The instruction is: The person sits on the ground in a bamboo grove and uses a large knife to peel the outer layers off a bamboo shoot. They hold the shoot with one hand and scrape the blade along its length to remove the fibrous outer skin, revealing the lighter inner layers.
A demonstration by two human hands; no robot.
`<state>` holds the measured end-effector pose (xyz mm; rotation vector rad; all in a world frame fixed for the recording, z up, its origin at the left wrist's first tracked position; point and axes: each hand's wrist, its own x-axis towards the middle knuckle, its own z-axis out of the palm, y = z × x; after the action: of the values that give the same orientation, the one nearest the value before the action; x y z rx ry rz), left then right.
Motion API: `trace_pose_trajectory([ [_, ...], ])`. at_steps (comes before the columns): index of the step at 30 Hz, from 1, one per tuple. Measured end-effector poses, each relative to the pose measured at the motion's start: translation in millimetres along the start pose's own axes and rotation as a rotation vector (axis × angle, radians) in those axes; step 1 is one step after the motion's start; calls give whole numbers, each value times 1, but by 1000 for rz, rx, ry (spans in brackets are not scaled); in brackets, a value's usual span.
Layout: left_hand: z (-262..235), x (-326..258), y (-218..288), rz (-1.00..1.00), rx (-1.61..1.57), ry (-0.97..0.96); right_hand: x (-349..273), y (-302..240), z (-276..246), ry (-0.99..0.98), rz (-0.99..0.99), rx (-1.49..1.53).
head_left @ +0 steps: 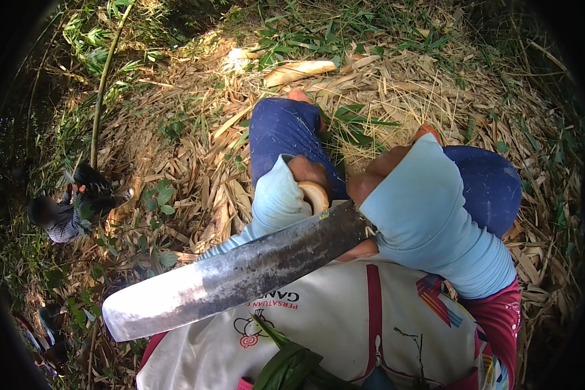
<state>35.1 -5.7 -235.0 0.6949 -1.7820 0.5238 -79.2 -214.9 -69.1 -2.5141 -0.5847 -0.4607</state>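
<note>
A long blade (234, 273) slants out from beside the right sleeve (429, 201), barring passage between the pale shirt (331, 292) and the left sleeve (279, 201). Past the left hand (310, 171) and right hand (376, 177), a lane opens between two bent knees, left (283, 127) and right (491, 188), over straw (370, 140) toward a wood piece (299, 73). A pale ring (315, 197) by the left hand narrows the gap there, though shadow makes its width hard to judge.
</note>
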Motion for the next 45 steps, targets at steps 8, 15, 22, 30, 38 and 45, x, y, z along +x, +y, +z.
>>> trace_pose_trajectory([
  [8,-2,59,30,-756,42,161,-1,1,0,16,-18,0],
  [15,-3,68,33,-858,40,180,-3,2,0,13,-21,12],
  [22,-2,81,33,-973,16,201,-2,2,-3,-44,-5,11],
  [30,1,134,35,-1228,-144,222,3,9,-8,-60,197,-32],
  [38,0,153,27,-1436,-81,386,1,16,5,38,413,256],
  [45,-2,138,28,-1438,-33,472,9,16,6,-36,811,524],
])
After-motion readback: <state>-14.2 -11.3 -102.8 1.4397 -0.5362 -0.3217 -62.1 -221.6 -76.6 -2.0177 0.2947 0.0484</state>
